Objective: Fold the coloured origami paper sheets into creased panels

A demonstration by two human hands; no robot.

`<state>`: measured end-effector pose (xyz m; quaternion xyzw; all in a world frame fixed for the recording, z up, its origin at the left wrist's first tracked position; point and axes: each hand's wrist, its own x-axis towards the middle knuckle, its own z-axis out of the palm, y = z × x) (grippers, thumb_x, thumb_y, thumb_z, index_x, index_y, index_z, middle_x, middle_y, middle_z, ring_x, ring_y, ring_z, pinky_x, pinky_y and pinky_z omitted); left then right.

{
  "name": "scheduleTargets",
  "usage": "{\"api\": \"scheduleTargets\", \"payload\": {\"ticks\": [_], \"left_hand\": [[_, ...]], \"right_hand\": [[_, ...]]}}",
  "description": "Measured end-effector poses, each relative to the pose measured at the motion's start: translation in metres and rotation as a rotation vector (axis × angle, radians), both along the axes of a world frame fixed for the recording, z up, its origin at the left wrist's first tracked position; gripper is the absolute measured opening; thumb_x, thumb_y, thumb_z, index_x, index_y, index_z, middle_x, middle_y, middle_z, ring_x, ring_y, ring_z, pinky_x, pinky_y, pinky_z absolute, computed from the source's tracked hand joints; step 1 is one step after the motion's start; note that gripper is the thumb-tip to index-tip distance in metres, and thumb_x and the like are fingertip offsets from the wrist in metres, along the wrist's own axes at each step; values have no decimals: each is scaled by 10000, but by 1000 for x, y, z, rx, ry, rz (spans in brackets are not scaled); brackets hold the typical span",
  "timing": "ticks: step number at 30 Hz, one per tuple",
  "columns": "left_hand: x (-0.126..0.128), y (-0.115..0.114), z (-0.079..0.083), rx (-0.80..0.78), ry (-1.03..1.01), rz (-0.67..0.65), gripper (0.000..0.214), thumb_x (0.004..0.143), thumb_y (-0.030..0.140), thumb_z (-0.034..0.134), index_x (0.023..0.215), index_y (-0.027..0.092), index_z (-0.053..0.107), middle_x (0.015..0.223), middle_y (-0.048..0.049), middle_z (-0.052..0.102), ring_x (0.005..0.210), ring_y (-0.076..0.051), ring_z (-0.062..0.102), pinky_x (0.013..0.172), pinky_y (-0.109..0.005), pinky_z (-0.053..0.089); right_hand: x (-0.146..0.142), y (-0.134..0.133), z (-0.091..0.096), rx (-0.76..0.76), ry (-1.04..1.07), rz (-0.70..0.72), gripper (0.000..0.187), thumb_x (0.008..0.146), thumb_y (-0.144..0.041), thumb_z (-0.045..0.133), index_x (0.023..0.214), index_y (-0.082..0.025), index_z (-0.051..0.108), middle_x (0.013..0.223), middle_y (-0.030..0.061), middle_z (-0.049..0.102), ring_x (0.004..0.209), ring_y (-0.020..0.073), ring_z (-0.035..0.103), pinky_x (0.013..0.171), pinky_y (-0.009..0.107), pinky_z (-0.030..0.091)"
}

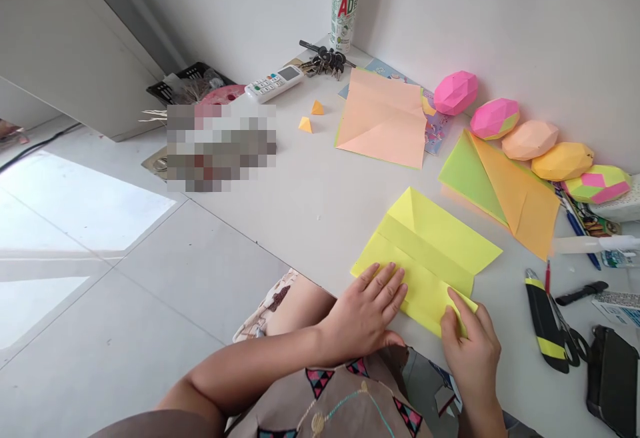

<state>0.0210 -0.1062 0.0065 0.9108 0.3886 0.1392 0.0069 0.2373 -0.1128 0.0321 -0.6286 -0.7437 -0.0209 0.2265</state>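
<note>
A sheet of yellow paper (435, 255) with several fold lines lies near the table's front edge, its far part folded at an angle. My left hand (373, 301) rests flat on the paper's near left part, fingers stretched out. At the near right corner, my right hand (470, 335) pinches the yellow paper between thumb and fingers, where a small flap is turned up. Behind the yellow sheet are a stack of peach paper (383, 118) with green beneath and a pile of green and orange paper (500, 191).
Several faceted paper shapes (456, 93) line the wall. A box cutter (546, 325), scissors (575, 341) and a black case (614, 381) lie at right. Farther back are two small orange paper pieces (306, 125), a remote (275, 83), keys (327, 61) and a spray can (345, 8).
</note>
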Motion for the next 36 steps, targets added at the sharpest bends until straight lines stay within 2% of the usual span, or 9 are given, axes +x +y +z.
{"api": "scheduleTargets", "payload": {"ticks": [7,12,15,17,21,23,26,30,36], "left_hand": [[-2,-2,2,4,15,-3,797,920,666,243,1414,59,393,1506,-169,328,1393,-344,281,1136,-494,179],[-5,-4,3,2,32,-4,733,939,635,241,1410,99,410,1499,-153,346,1390,-337,291,1106,-557,211],[-8,-6,3,13,29,-5,702,945,615,272,1410,107,409,1505,-157,332,1384,-342,304,1109,-558,203],[-10,-7,1,20,17,-13,696,946,603,301,1412,96,402,1508,-171,319,1377,-353,314,1111,-553,201],[-11,-8,0,23,4,-31,682,952,582,315,1416,89,392,1503,-168,332,1372,-368,315,1106,-556,212],[-11,-8,0,23,8,-34,675,955,579,312,1417,94,393,1503,-160,337,1374,-369,309,1106,-560,213],[-10,-8,0,26,10,-26,680,951,583,320,1419,95,391,1507,-158,331,1374,-368,310,1104,-567,214],[-9,-10,0,26,13,-11,699,944,589,340,1426,84,377,1508,-162,328,1368,-374,315,1101,-566,218],[-8,-10,-2,31,29,-17,712,931,597,370,1436,95,364,1522,-156,300,1378,-378,294,1102,-560,230]], "right_hand": [[0,0,3,-14,17,0,259,910,-215,481,1110,-191,644,846,88,601,629,169,560,514,279,433],[-1,0,2,-60,23,-3,268,909,-242,481,1116,-195,644,822,80,594,606,166,548,501,281,429],[3,0,3,-110,62,-22,287,907,-287,473,1124,-199,638,869,90,612,693,195,589,553,295,470],[11,3,7,-201,106,-53,316,901,-344,475,1145,-207,624,905,87,633,744,212,610,577,301,493],[34,24,26,-556,82,-71,469,866,-498,492,1235,-218,561,851,49,658,536,169,556,444,289,456],[34,43,36,-532,-17,-21,506,844,-544,478,1198,-197,575,943,90,646,644,199,606,491,302,481],[10,74,43,-461,-167,91,418,877,-493,431,1142,-205,578,1089,122,617,864,251,630,630,339,502],[-42,105,37,-542,-134,293,316,886,-390,438,1115,-200,546,1033,112,625,901,248,616,727,360,506],[-72,115,30,-652,-80,215,211,845,-368,500,963,-199,543,801,55,613,742,213,607,655,337,487]]}}
